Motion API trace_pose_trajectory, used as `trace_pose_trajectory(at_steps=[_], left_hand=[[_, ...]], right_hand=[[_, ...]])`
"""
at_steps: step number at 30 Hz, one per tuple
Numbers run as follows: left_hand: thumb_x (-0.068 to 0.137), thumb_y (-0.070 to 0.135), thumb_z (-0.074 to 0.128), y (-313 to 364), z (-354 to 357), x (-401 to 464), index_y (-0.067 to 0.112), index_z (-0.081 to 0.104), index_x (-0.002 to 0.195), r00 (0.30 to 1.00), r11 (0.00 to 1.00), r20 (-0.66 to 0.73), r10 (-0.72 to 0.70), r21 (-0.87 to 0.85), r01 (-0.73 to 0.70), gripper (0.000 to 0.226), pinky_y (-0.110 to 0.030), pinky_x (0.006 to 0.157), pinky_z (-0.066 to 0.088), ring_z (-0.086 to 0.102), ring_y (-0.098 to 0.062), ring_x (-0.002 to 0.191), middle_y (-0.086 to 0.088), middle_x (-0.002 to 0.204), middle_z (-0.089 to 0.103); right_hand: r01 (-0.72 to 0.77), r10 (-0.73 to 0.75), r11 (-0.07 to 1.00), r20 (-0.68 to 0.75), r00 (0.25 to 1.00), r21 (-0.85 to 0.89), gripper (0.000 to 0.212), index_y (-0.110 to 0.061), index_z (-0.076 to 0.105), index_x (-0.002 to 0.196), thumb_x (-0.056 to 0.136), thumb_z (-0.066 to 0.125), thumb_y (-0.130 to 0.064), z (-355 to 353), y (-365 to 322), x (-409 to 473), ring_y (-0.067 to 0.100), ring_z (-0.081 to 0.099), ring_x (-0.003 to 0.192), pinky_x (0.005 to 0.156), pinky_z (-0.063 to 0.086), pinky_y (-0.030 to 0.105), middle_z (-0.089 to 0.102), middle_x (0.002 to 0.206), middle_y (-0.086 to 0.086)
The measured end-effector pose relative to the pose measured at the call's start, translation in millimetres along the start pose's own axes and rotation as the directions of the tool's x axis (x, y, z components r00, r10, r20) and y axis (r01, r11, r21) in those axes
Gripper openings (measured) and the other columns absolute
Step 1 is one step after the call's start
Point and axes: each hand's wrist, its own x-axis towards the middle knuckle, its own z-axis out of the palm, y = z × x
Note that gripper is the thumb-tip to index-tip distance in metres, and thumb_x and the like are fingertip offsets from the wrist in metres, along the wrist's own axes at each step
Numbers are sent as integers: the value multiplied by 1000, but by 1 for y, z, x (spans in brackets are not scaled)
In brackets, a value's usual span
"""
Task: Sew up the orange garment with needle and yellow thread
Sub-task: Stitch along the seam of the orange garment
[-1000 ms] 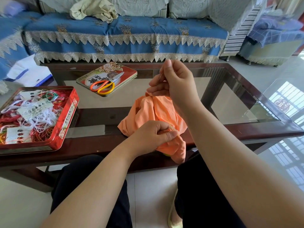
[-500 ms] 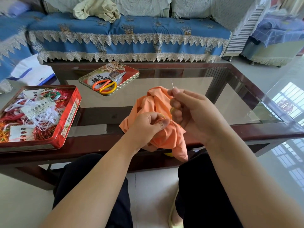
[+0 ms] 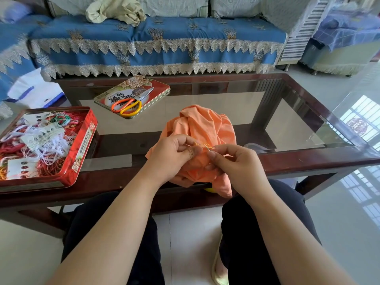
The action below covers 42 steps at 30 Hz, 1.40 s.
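While L hand [image 3: 171, 155] bunches soft crumpled orange garment [image 3: 203, 128], R hand [image 3: 236, 163] pinches thin needle [image 3: 208, 148].

crumpled orange cloth garment [image 3: 202, 128]: looking soft and matt, lying in creased folds
glass-topped coffee table with dark red-brown wooden frame [image 3: 308, 159]: glass reflecting brightly, the wood shining as if polished
red printed metal tin tray [image 3: 83, 145]: wall gleaming glossy
tangled threads [image 3: 47, 140]: showing fibrous and loose
scissors with orange and yellow plastic handles [image 3: 128, 102]: blades glinting like metal
blue cloth sofa cover [image 3: 156, 33]: appearing matt, edged in cream lace
pale floor tiles [image 3: 349, 202]: mirroring a window
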Motion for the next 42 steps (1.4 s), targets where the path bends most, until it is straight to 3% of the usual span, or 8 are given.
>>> trace_pose_trajectory(at_steps=[5,10,13,17,21,28,32,42], left_hand=[[83,38,70,-3,-2,0,33,73,93,997,999,-68,31,39,-29,12,-17,76,51,64,4,88,19,89,70],[91,36,63,-2,2,0,37,67,89,978,991,-160,135,13,-135,5,-16,79,47,59,1,96,16,98,66],[96,38,54,-4,8,-1,36,60,89,978,985,-123,170,55,-165,10,-18,77,45,58,-9,92,9,94,63],[95,37,54,-4,10,-1,38,56,88,969,973,-134,209,132,-192,8,-3,68,38,56,-8,86,12,90,60],[93,37,58,-4,9,-1,32,62,93,960,966,-159,230,159,-205,6,-3,67,39,56,-7,86,16,88,60],[88,45,58,-5,9,-3,32,65,93,956,964,-165,242,151,-218,15,-14,72,45,58,-8,91,9,95,65],[87,45,58,-3,11,-4,36,64,93,957,960,-148,250,165,-226,13,-6,69,43,57,-4,91,17,93,64],[90,25,67,4,19,-10,29,68,90,937,932,-102,335,183,-313,5,-2,71,42,53,17,87,26,84,61]], right_hand=[[45,-45,999,1,999,9,6,-10,71,87,88,68,-15,-8,2,3,19,70,68,68,58,28,73,69,5],[160,-159,977,20,987,-138,11,-16,72,77,87,69,-12,-8,2,2,5,65,72,71,52,18,69,79,-12],[176,-179,971,-9,984,-162,9,-13,73,78,86,69,-12,-7,5,1,7,65,74,74,52,23,67,78,-12],[172,-182,968,-38,983,-185,11,-15,72,77,87,69,-13,-6,7,2,9,65,75,76,53,31,68,77,-11],[148,-161,974,-71,984,-169,11,-15,72,76,87,69,-15,-4,8,3,12,66,75,78,55,39,68,76,-12],[160,-189,948,-82,978,-274,9,-17,71,78,86,69,-18,-2,13,6,11,62,76,75,52,29,66,78,-10],[145,-189,941,-120,975,-307,8,-19,70,79,87,69,-20,-1,15,6,8,61,73,70,49,22,64,76,-11],[-4,-48,977,-235,971,-215,15,-30,62,79,94,59,-26,14,14,2,15,66,71,68,54,29,66,77,-5]])
